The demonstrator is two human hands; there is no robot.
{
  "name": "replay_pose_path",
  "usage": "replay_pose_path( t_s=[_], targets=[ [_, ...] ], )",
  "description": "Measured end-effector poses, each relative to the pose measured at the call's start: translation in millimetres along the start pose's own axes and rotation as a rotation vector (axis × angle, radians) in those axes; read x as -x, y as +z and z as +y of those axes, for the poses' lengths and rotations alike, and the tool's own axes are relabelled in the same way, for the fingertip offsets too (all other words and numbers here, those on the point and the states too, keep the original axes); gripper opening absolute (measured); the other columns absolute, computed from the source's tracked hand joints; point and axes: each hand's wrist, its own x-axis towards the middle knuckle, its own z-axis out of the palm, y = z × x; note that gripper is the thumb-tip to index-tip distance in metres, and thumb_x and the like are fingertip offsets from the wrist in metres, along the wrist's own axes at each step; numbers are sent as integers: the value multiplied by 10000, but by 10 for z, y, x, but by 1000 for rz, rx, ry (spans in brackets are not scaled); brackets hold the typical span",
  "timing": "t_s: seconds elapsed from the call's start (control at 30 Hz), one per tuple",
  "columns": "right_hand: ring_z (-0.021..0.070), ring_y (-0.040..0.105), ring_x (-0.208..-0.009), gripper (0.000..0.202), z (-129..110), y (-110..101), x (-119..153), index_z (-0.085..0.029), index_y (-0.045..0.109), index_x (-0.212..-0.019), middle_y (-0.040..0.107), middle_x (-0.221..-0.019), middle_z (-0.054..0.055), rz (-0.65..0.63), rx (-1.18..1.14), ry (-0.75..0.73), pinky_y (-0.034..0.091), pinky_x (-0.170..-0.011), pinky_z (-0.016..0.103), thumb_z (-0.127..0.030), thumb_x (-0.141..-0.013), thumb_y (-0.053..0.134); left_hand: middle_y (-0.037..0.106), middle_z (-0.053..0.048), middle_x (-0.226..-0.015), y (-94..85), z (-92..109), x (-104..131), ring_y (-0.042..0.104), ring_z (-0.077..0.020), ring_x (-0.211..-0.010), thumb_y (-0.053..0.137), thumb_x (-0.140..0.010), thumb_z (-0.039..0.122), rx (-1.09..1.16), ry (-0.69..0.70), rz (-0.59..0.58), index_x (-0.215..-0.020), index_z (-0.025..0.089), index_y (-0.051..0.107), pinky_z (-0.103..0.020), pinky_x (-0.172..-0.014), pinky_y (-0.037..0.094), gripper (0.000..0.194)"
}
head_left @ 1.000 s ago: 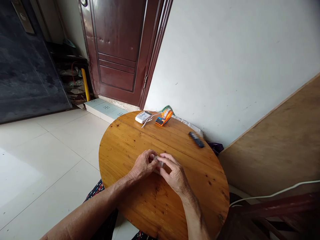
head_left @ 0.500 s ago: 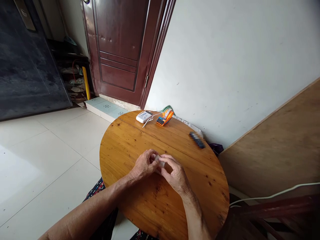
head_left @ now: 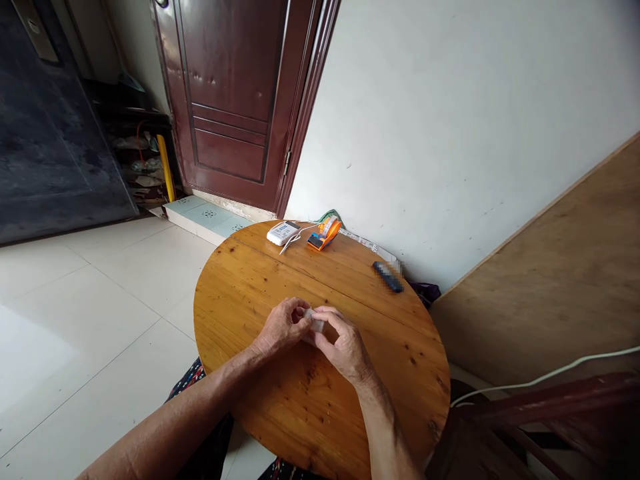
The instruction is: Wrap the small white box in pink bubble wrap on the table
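Over the middle of the round wooden table (head_left: 240, 293), both hands hold one small whitish, partly see-through piece (head_left: 317, 324). Its exact kind is hidden by the fingers. My left hand (head_left: 285, 325) pinches it from the left, thumb and fingers closed. On the other side, my right hand (head_left: 345, 343) has its thumb and fingertips closed against it. Part of something white shows just beneath the fingers. Farther off on the tabletop are an orange tape dispenser (head_left: 325, 235) and a white box-like device (head_left: 283, 232) with a white cord.
A dark, blurred-out object (head_left: 388, 277) lies near the table's right back edge. Behind stand a white wall (head_left: 450, 120) and a dark red door (head_left: 225, 100). A wooden panel (head_left: 560, 267) rises at the right, where a pale cable (head_left: 540, 380) runs.
The view has shifted slightly, so the table and its things sit a little farther left. Both hands keep nearly the same grip on the whitish piece.
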Motion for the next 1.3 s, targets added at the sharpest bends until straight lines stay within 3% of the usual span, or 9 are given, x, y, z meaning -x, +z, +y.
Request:
replay_pose_path(
  t_s=[0.17, 0.37, 0.6, 0.7, 0.9, 1.1, 1.3],
  targets=[
    [235, 646, -1059, 331, 5, -116, 3, -224, 597, -1147, 690, -1135, 78, 36, -73, 106, 509, -946, 381, -323, -832, 610, 632, -15, -841, -4, -34, -4, 571, -137, -759, 562, -736, 183, 72, -33, -8, -1019, 159, 643, -228, -674, 451, 295],
    [248, 619, -1127, 273, 44, -193, -13, -221, 635, -1068, 692, -1140, 78, -6, -94, 100, 494, -978, 394, -260, -801, 590, 523, 27, -722, 9, -102, -50, 487, -102, -622, 527, -682, 174, 395, -104, 65, -1034, 150, 590, -211, -573, 407, 359],
    [239, 622, -1109, 195, 66, -113, -8, -229, 682, -987, 674, -1154, 80, 8, -60, 65, 475, -998, 396, -248, -801, 625, 474, 56, -646, -30, 1, -76, 395, -60, -464, 531, -691, 238, 596, -275, 143, -971, 149, 548, -195, -457, 325, 294],
    [229, 636, -1071, 112, 82, -69, -2, -235, 693, -910, 680, -1119, 79, 44, -48, 43, 492, -966, 383, -246, -828, 617, 491, 55, -623, -37, -3, -76, 413, -66, -482, 534, -677, 197, 535, -281, 105, -943, 146, 558, -194, -479, 347, 272],
    [217, 637, -1054, 145, 42, 2, -5, -230, 660, -809, 683, -1086, 83, 126, -42, 47, 487, -946, 360, -272, -900, 555, 599, 6, -744, -2, -60, -59, 522, -104, -657, 528, -712, 148, 135, -80, 51, -894, 137, 640, -204, -599, 414, 214],
    [214, 644, -1003, 161, 101, 4, -12, -217, 649, -842, 685, -1075, 93, 223, -107, 102, 505, -887, 341, -325, -913, 554, 636, -10, -791, -4, -45, -57, 543, -115, -671, 532, -737, 151, 89, -96, 50, -953, 132, 646, -212, -623, 442, 245],
    [208, 652, -929, 200, 147, 39, -16, -207, 642, -825, 684, -1080, 105, 218, -152, 165, 520, -797, 318, -371, -905, 560, 661, -39, -844, 20, -48, -62, 593, -158, -756, 546, -734, 176, 55, -88, 88, -939, 137, 672, -262, -712, 488, 243]
  ],
)
